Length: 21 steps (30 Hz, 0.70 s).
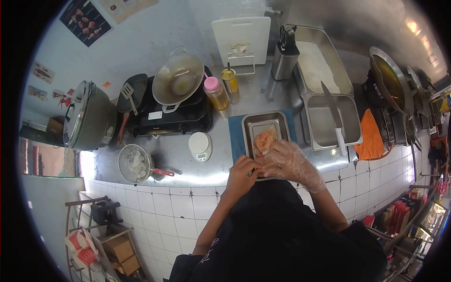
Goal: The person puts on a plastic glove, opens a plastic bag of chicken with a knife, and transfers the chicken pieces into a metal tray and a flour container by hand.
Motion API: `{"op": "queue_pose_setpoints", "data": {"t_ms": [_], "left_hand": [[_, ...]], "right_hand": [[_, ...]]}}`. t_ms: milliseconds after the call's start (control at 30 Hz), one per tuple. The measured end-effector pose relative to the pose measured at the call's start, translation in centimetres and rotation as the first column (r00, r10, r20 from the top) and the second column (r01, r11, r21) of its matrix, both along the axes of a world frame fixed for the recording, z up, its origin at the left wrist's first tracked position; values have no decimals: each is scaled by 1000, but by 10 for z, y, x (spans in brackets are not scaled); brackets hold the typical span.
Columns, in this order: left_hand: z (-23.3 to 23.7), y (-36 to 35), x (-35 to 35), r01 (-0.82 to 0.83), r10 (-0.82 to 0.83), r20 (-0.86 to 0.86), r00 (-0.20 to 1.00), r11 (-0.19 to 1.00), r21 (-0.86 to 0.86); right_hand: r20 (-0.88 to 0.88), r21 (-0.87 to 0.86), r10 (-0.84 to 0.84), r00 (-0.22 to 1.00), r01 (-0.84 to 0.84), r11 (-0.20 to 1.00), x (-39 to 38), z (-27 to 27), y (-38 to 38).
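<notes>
A small steel tray [277,120] sits on a blue cloth [236,136] at the counter's front edge, with pale pink raw meat [264,139] in it. My right hand [292,163], in a clear plastic glove, rests over the near end of the tray, fingers curled on the meat. My bare left hand [243,172] sits just left of it at the tray's near corner, fingers pinched against the gloved hand. What lies between the fingers is hidden.
A white kitchen scale [200,146] and a strainer with a red handle [136,163] lie left of the tray. Behind stand a black stove with a wok [178,79], two bottles [217,92], a cutting board [241,38]. A knife [334,116] rests across a deep steel pan [327,123] at right.
</notes>
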<state>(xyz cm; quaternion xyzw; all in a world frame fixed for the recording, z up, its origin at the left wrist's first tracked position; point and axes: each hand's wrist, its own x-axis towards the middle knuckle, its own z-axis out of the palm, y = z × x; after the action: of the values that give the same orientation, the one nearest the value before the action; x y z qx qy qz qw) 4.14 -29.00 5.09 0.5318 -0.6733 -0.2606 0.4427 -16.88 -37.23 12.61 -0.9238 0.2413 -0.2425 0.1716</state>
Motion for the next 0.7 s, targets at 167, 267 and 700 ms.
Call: {"op": "queue_pose_setpoints", "data": {"t_ms": [167, 267, 700], "left_hand": [[9, -12, -2, -88, 92, -92, 991, 995, 41], [11, -13, -2, -50, 57, -114, 992, 997, 61], [19, -12, -6, 229, -224, -66, 972, 970, 82]], "right_hand": [[18, 86, -146, 989, 144, 986, -17, -40, -5], [-16, 125, -167, 986, 168, 978, -18, -55, -1], [-172, 171, -108, 979, 138, 976, -27, -39, 44]]}}
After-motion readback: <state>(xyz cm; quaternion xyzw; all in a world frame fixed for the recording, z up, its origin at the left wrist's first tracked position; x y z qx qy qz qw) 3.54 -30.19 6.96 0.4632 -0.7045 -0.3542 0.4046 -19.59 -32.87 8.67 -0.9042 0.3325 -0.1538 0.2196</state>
